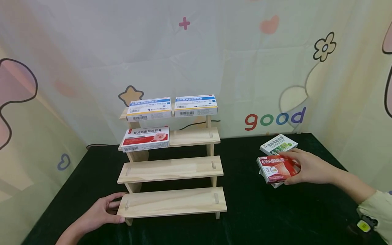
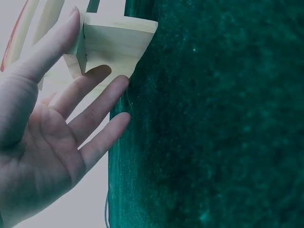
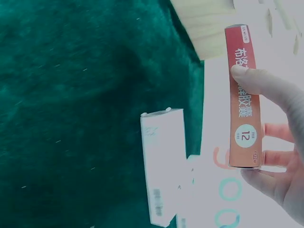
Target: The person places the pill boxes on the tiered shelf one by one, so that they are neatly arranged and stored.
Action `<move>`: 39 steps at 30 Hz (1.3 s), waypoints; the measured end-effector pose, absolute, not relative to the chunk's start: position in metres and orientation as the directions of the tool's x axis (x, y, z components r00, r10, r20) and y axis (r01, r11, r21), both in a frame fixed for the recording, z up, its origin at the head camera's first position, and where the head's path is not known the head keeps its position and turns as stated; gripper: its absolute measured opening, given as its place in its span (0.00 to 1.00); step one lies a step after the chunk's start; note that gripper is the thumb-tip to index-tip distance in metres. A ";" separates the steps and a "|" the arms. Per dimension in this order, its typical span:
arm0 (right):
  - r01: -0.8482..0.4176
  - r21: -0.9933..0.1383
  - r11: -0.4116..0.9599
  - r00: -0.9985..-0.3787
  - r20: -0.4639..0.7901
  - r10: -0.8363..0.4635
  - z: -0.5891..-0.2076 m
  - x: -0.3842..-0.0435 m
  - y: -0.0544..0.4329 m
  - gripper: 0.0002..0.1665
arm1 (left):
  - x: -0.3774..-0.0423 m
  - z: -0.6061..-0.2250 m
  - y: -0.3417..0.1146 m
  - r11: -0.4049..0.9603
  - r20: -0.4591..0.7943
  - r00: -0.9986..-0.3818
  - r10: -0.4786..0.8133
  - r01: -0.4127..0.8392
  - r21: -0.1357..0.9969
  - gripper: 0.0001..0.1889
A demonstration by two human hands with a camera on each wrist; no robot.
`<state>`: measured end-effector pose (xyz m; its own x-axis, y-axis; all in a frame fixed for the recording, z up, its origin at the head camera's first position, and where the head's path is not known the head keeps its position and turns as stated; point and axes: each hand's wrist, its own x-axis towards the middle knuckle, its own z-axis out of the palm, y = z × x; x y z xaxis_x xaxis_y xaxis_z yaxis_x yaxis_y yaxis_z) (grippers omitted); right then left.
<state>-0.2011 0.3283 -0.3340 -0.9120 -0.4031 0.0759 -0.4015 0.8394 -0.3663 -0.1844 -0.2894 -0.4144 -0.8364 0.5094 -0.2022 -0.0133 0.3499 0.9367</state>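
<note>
A stepped wooden display stand [image 1: 171, 203] rises in tiers at the middle of the head view. At the left end of its lowest step is my left hand [image 1: 99, 211], thumb at the front corner and index finger at the rear edge. Its other fingers fan out beside the wood in the left wrist view. My right hand [image 1: 312, 167] pinches a red and white medicine box [image 1: 277, 169] between thumb and fingers. A white box [image 3: 164, 166] lies below it, mostly hidden in the head view. Just behind lies a white and green medicine box [image 1: 278, 144].
Two white and blue medicine boxes [image 1: 149, 109] lie side by side on the top step. A white and red box [image 1: 146, 138] is on the left of the second step. Dark green cloth [image 1: 242, 217] covers the table; a printed curtain [image 1: 196, 61] hangs behind.
</note>
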 end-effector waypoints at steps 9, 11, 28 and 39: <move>-0.452 -0.342 0.824 -0.891 0.122 -0.438 -0.319 -0.209 0.307 0.50 | -0.182 -0.413 -0.288 0.373 -0.204 -0.844 0.496 -0.005 0.928 0.43; -0.461 -0.343 0.819 -0.886 0.133 -0.444 -0.316 -0.211 0.303 0.50 | -0.182 -0.413 -0.288 0.375 -0.205 -0.844 0.495 -0.006 0.927 0.43; -0.508 -0.332 0.795 -0.861 0.206 -0.464 -0.285 -0.228 0.264 0.50 | -0.182 -0.414 -0.288 0.364 -0.192 -0.849 0.493 0.001 0.931 0.43; -0.464 -0.377 0.801 -0.885 0.216 -0.412 -0.272 -0.239 0.233 0.49 | -0.183 -0.414 -0.289 0.377 -0.199 -0.854 0.481 -0.003 0.926 0.44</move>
<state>-0.2392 0.2333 -0.2721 -0.8854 -0.4118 0.2155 -0.4644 0.8011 -0.3775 -0.1827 -0.2887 -0.4139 -0.8538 0.4811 -0.1988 -0.0030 0.3773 0.9261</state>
